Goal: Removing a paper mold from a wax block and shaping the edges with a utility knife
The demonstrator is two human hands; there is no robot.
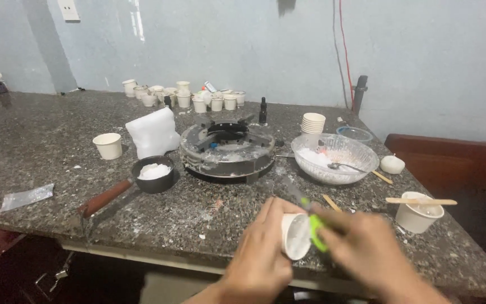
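My left hand grips a small white paper cup tipped on its side, its whitish filled mouth facing right. My right hand is closed on a tool with a green handle and a thin grey blade, pressed at the cup's rim. Both hands hover over the near edge of the speckled granite counter. The image is motion-blurred around the hands.
A single gas burner sits mid-counter. Left of it are a small black pan with white wax, a white block and a paper cup. Right: a glass bowl with spoon, stacked cups, a cup with a wooden stick. Several cups line the back.
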